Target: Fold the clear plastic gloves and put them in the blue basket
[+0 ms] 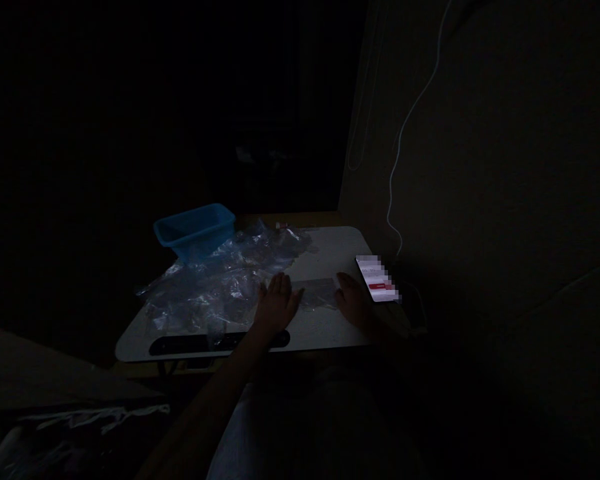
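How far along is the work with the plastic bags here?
Done: no finished stack shows. In hand: the left hand and right hand lie on one flat clear bag on the table. Remaining: a crumpled pile of clear bags lies beside the blue basket.

- The clear plastic bag [316, 292] is see-through and a little shiny.
- It lies flat on the white surface [330, 253], stretched out long from left to right.
- It is close to the front edge of the surface, more toward the right side.
- Its left end is under the left hand [277, 305].
- Its right end touches the right hand [353, 301].
- It is too dark to see if anything is inside.
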Demonstrator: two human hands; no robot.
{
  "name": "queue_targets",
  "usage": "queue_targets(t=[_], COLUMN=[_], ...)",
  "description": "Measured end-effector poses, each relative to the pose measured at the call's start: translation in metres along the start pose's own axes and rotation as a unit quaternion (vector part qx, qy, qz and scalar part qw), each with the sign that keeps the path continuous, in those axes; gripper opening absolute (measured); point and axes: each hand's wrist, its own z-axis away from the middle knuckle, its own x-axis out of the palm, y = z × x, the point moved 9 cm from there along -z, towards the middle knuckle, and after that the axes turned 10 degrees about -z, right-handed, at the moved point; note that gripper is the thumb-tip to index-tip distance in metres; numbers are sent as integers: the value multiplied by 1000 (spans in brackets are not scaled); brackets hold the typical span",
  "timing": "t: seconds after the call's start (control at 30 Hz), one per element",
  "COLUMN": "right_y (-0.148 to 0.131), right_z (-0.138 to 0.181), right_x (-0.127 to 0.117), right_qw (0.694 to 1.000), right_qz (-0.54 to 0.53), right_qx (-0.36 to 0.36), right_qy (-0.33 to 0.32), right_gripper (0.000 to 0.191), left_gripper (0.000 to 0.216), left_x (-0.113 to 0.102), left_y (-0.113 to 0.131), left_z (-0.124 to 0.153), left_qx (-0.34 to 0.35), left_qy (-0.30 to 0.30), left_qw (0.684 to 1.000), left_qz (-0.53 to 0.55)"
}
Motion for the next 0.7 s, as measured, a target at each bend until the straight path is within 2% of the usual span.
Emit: queue_targets(t=[0.1, 0.27, 0.57, 0.7], right_y=[-1, -24, -26, -27], right_z=[0, 5, 8, 8], right_x=[2, 11, 20, 19], right_qw=[1000, 995, 988, 988], right_qz=[-4, 32, 85, 85], right_qx=[-10, -85, -81, -77], right_qy=[-12, -44, -98, -100], right_gripper=[47, 47, 53, 55], left_gripper=[53, 49, 57, 58], left_x=[-4, -12, -6, 2], left_y=[4, 16, 74, 79], left_z=[1, 0, -15, -20], left_qx=[31, 98, 127, 108], left_qy=[21, 48, -33, -62], left_qw=[999, 993, 989, 990], left_qz=[22, 42, 71, 66])
